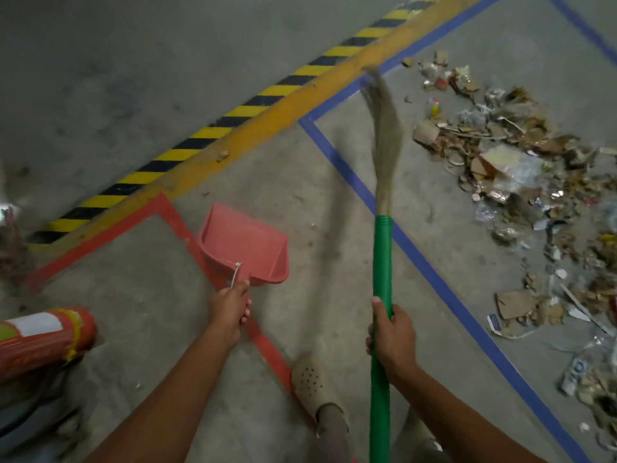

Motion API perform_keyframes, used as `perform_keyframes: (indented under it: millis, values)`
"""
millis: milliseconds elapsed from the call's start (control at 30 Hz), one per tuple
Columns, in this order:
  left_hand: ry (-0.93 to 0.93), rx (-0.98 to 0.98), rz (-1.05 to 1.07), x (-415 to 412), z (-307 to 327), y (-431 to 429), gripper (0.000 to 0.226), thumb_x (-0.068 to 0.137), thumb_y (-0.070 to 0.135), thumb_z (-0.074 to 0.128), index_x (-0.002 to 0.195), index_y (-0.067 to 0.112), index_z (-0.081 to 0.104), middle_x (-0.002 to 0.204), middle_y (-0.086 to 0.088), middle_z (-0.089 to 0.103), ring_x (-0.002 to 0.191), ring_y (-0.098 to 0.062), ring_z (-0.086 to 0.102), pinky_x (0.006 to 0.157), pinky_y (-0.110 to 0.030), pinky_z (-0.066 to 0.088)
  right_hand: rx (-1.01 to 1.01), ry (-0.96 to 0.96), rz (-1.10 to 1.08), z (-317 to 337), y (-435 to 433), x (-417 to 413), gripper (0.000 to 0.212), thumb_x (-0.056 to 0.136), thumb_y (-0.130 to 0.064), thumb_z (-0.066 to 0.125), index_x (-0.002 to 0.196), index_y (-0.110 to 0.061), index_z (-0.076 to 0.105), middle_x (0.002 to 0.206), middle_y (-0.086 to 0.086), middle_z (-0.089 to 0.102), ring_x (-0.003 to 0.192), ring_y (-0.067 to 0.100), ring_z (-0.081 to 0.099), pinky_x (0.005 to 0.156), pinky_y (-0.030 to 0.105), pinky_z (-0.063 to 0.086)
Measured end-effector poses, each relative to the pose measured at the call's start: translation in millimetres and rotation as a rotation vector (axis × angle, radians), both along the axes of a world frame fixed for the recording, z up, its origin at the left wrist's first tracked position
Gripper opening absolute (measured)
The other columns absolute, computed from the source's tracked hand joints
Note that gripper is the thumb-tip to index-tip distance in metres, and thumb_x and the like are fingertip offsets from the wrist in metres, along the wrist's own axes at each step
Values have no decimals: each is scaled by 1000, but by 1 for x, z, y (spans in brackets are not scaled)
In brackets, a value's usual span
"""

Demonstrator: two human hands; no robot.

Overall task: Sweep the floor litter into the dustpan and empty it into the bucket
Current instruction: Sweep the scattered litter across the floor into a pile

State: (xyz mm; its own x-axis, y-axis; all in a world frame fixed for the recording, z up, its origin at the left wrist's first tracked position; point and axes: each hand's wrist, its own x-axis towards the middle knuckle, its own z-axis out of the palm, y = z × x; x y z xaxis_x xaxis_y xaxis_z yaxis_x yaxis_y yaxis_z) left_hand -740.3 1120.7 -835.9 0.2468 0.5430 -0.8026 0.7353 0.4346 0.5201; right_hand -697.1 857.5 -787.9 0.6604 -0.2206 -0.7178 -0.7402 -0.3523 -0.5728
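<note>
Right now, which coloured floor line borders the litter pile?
The blue line: the litter pile lies just right of it. The red line runs by the dustpan instead.

This looks like a factory or warehouse floor. The floor (117, 78) is bare, scuffed concrete. A yellow-and-black hazard stripe (213, 133) runs from 8 o'clock to 1 o'clock, with an orange band (233, 145) touching its near side. Blue tape (350, 175) outlines a bay at 3 o'clock and red tape (177, 222) another at 7 o'clock. A red extinguisher (43, 335) lies at 8 o'clock. The litter (507, 168) at 3 o'clock is torn cardboard and plastic wrap.
</note>
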Motion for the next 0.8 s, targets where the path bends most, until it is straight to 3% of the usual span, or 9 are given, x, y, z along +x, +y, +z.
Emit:
perform_keyframes:
  millis: [167,433,533,700,800]
  values:
    - [35,68,74,-26,-1,51,25,95,17,60,73,8,53,60,-9,49,28,-7,37,33,-15,24,92,42,375,-11,72,11,26,101,-39,55,98,-13,57,69,7,60,50,14,56,47,29,53]
    - [91,149,205,-51,-21,99,22,95,17,60,76,7,55,60,-10,49,27,-5,36,31,-15,24,-47,214,989,-64,180,54,36,100,-42,56,102,-6,57,80,10,67,55,19,63,48,28,51]
    - [101,149,209,-50,-31,96,23,95,16,60,75,7,54,59,-10,48,26,-5,36,31,-14,23,-41,310,903,-87,192,66,36,100,-37,59,101,0,57,78,11,64,53,19,60,46,28,50]
    - [111,132,194,-34,-42,82,25,95,16,59,72,7,54,54,-8,49,26,-6,37,31,-14,23,42,297,507,-112,172,83,38,101,-36,57,93,1,57,71,13,60,52,22,58,54,36,55]
    - [123,118,151,-15,-42,72,25,95,17,59,73,7,54,55,-8,49,26,-6,37,31,-14,23,15,268,248,-115,148,96,42,101,-41,53,98,1,57,77,17,63,54,24,61,55,36,57]
